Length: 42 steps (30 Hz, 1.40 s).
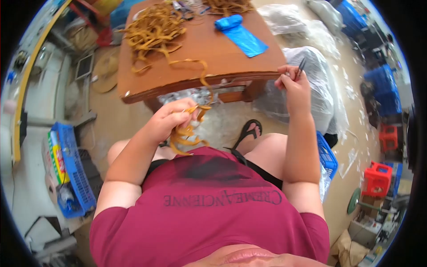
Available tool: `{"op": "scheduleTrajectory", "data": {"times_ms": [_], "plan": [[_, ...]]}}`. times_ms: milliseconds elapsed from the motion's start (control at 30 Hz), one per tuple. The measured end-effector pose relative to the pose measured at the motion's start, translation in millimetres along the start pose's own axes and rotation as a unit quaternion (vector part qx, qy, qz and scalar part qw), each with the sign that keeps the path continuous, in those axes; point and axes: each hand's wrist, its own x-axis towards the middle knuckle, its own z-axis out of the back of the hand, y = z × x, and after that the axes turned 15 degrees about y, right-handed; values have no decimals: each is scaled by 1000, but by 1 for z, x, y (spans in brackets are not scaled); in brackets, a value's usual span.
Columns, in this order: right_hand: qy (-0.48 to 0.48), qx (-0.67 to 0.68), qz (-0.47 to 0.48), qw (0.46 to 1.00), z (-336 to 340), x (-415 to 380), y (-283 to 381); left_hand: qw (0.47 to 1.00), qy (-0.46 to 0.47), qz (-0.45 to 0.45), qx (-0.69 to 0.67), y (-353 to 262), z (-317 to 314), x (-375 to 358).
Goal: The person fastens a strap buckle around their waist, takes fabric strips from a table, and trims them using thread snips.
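Observation:
My left hand [177, 116], over my lap just before the table's near edge, is closed on a bunch of mustard-brown strips [189, 140]. Loose ends curl below the fingers, and one long strip [203, 73] runs up from the hand to the tangled pile [153, 29] on the table. Near the table's right front corner, my right hand [293, 81] is closed around a small dark pointed tool [302, 65], perhaps thread snips, with its tips pointing up and away. Its handle is hidden in the palm.
The brown wooden table [200, 44] also bears a blue roll of plastic bags [242, 35] and another strip pile [229, 6]. Large plastic-wrapped bundles [309, 84] stand at its right. A blue crate [73, 169] is on the left, red stools [377, 178] far right.

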Motion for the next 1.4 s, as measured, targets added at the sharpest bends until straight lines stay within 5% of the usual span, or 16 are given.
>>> {"op": "scheduleTrajectory", "data": {"times_ms": [100, 200, 267, 333, 533, 867, 967, 1067, 1400], "plan": [[174, 153, 3, 973, -51, -46, 11, 998, -31, -57, -6, -6, -6, -2], [343, 330, -172, 863, -92, -91, 15, 997, -41, -61, 10, -14, -13, 0], [400, 423, -243, 776, -112, -106, -4, 999, -38, 6, -13, -26, -19, -2], [370, 425, -336, 754, -116, -104, 4, 999, -42, -9, 17, -28, -25, 1], [336, 369, -330, 801, -120, -94, -4, 995, -6, -31, 93, -25, -28, 6], [368, 380, -275, 803, -92, -88, -12, 954, 10, 1, 299, -13, -30, 23], [362, 404, -277, 793, -88, -91, -8, 924, -4, -87, 373, -14, -36, 37], [357, 434, -292, 774, -85, -94, -7, 959, 36, -82, 269, -5, -37, 42], [359, 458, -286, 761, -78, -101, -10, 953, 50, -117, 276, 5, -51, 56]]}}
